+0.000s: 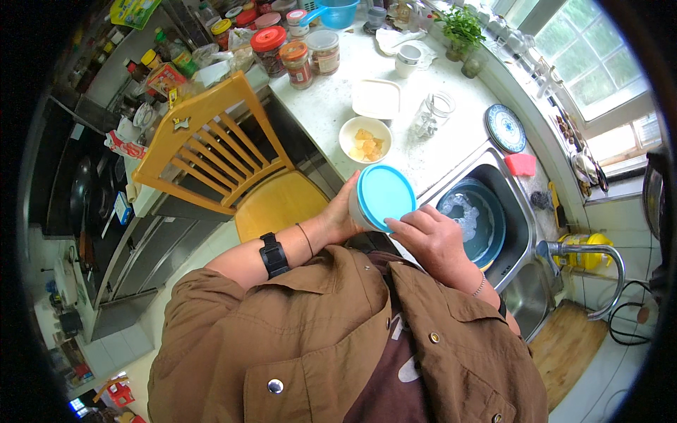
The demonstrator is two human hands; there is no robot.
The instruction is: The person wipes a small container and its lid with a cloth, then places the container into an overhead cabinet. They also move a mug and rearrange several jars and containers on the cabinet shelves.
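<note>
A round white tub with a light blue lid (387,196) is held in front of my body. My left hand (344,206) wraps around its left side and underside. At the lid's lower right edge, the thumb and fingers of my right hand (431,235) touch the rim. Just beyond the tub stands a white bowl (346,138) with pale orange and yellowish pieces (368,144) in it. Behind the bowl lies a white rectangular lid or shallow container (376,99). An open glass jar (433,113) rests on the counter to the right of it.
A steel sink (515,222) at the right holds a blue-green basin (489,240) with sudsy water, beside a curved faucet (592,248). A wooden chair (280,203) stands at the left. Lidded jars (270,50), a pink sponge (520,165) and a patterned round plate (505,128) are on the counter.
</note>
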